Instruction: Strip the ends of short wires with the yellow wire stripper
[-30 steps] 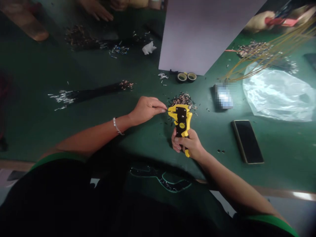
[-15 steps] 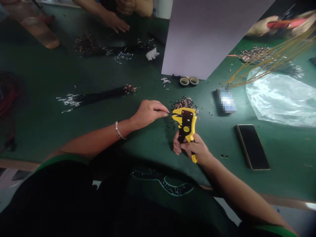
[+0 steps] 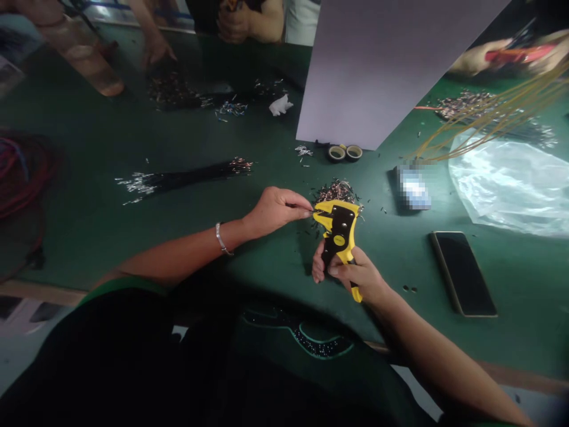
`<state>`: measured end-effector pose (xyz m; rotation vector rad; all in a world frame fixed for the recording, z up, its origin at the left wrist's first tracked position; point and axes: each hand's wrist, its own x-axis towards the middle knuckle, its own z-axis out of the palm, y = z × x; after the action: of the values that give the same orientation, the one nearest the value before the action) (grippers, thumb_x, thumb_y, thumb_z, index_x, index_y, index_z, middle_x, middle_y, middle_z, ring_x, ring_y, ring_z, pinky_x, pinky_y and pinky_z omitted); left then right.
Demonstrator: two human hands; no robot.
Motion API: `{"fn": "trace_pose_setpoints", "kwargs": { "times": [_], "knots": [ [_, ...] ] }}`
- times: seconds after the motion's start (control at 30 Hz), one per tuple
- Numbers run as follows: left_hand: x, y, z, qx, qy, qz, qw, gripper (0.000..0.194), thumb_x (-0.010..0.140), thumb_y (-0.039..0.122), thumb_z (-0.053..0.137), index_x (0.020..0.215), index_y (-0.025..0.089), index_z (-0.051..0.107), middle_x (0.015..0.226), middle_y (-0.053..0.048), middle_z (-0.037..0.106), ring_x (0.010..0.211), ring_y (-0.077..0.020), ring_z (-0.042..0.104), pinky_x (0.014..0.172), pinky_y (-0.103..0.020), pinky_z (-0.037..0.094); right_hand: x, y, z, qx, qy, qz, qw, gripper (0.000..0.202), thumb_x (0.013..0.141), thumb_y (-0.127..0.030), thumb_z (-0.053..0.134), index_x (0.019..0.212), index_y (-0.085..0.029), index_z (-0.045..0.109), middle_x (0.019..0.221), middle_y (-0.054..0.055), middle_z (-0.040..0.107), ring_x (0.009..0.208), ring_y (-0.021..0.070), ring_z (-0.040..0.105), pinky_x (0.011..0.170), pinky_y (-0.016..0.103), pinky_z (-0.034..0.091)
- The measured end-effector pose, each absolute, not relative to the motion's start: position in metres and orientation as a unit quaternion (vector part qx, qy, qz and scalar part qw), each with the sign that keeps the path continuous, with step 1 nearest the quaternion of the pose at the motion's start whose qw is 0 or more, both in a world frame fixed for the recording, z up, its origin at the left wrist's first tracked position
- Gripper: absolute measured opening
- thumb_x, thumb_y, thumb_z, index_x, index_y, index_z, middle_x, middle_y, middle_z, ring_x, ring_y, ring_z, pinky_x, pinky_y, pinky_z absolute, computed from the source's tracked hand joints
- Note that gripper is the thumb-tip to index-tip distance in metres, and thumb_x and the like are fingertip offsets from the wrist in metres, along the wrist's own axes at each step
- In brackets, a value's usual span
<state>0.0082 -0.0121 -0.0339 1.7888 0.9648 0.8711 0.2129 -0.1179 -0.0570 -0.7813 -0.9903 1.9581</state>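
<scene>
"What is the left hand (image 3: 272,212) holding?"

"Its fingers pinch a thin black wire (image 3: 313,212) that reaches the mouth of a yellow-and-black pistol-shaped wire stripper (image 3: 341,228)."

"And the right hand (image 3: 362,277)?"

"Its fingers wrap the stripper's handles, over the dark green counter (image 3: 89,136), just beside a loose heap of copper-and-black wire scraps (image 3: 336,190)."
</scene>
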Motion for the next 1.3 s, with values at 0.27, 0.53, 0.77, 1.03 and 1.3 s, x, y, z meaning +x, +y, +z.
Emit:
{"fn": "trace_pose_setpoints", "kwargs": {
  "times": [0.27, 0.53, 0.77, 1.03, 1.3],
  "knots": [
    [0.007, -0.011, -0.031, 0.725, 0.387, 0.345, 0.453, 0.008, 0.074, 0.017, 0.075, 0.081, 0.02, 0.079, 0.081, -0.003, 0.077, 0.074, -0.0128, 0.07, 0.069, -0.022, 0.053, 0.214, -0.116, -0.058, -0.295, -0.385, 0.781, 0.394, 0.036, 0.069, -0.02, 0.074, 0.103, -0.018, 0.063, 0.082, 0.005, 0.066, 0.072, 0.0225, 0.064, 0.074, 0.043, 0.051],
    [0.006, -0.011, -0.03, 0.734, 0.376, 0.347, 0.446, 0.007, 0.073, 0.018, 0.075, 0.08, 0.019, 0.079, 0.076, -0.003, 0.075, 0.07, -0.0122, 0.067, 0.065, -0.022, 0.052, 0.214, -0.119, -0.059, -0.291, -0.39, 0.782, 0.389, 0.036, 0.071, -0.022, 0.074, 0.104, -0.017, 0.062, 0.081, 0.005, 0.066, 0.071, 0.0216, 0.063, 0.072, 0.043, 0.052],
    [0.005, -0.012, -0.026, 0.725, 0.372, 0.334, 0.473, 0.008, 0.072, 0.019, 0.075, 0.078, 0.021, 0.079, 0.079, -0.003, 0.077, 0.073, -0.0127, 0.069, 0.07, -0.023, 0.055, 0.212, -0.12, -0.06, -0.293, -0.406, 0.772, 0.392, 0.031, 0.072, -0.024, 0.075, 0.101, -0.017, 0.063, 0.079, 0.005, 0.065, 0.069, 0.0218, 0.063, 0.068, 0.043, 0.053],
    [0.009, -0.016, -0.035, 0.649, 0.384, 0.294, 0.588, 0.012, 0.07, 0.02, 0.074, 0.081, 0.016, 0.079, 0.062, -0.003, 0.072, 0.056, -0.0115, 0.065, 0.055, -0.022, 0.054, 0.216, -0.114, -0.043, -0.332, -0.397, 0.732, 0.443, 0.032, 0.067, -0.024, 0.073, 0.098, -0.019, 0.064, 0.088, 0.008, 0.068, 0.074, 0.0244, 0.064, 0.073, 0.044, 0.052],
    [0.013, -0.027, -0.031, 0.62, 0.371, 0.223, 0.655, 0.009, 0.068, 0.016, 0.073, 0.076, 0.014, 0.078, 0.057, -0.002, 0.07, 0.048, -0.0081, 0.061, 0.05, -0.019, 0.05, 0.215, -0.113, -0.024, -0.378, -0.365, 0.693, 0.494, 0.038, 0.062, -0.018, 0.067, 0.1, -0.02, 0.065, 0.089, 0.008, 0.072, 0.083, 0.0308, 0.066, 0.079, 0.05, 0.052]
  ]
}}
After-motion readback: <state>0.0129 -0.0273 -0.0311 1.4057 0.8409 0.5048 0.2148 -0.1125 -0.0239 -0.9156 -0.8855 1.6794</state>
